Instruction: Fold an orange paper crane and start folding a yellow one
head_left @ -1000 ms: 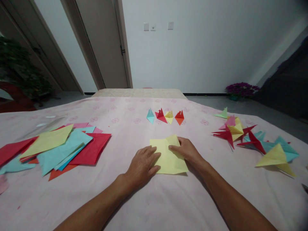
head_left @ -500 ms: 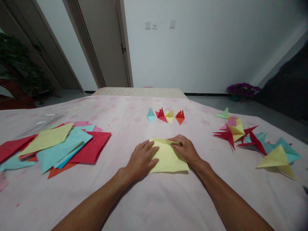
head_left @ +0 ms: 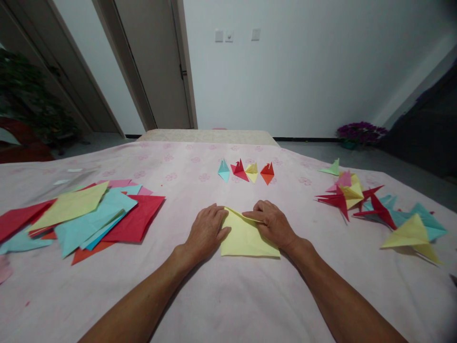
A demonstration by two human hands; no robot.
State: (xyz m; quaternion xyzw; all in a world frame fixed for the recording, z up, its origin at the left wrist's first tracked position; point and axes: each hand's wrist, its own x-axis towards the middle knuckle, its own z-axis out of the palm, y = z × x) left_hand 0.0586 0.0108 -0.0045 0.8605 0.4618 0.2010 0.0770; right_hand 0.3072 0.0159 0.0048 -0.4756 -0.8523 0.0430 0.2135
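Note:
A yellow sheet of paper [head_left: 246, 240] lies on the tablecloth in front of me, its far right part folded over toward me. My left hand [head_left: 207, 228] rests on the sheet's left edge, fingers stretched out near the far left corner and thumb apart on the surface. The folded-over flap is pinched in my right hand [head_left: 273, 224], with the fingertips partly hidden by the paper and knuckles. Beyond the sheet, a blue paper crane [head_left: 223, 171], a red one [head_left: 239, 170], a yellow one [head_left: 252, 172] and an orange one [head_left: 267, 173] stand in a row.
Coloured paper sheets [head_left: 96, 216] are piled loosely at the left. Several folded paper cranes [head_left: 374, 205] in red, yellow, blue, pink and green cluster at the right. A pink flowered tablecloth [head_left: 200, 295] covers the table. Behind are a door [head_left: 153, 62] and a white wall.
My right hand has pulled the sheet's far right corner toward me and leftward, so a slanted fold shows along the far edge. My left hand has shifted slightly left.

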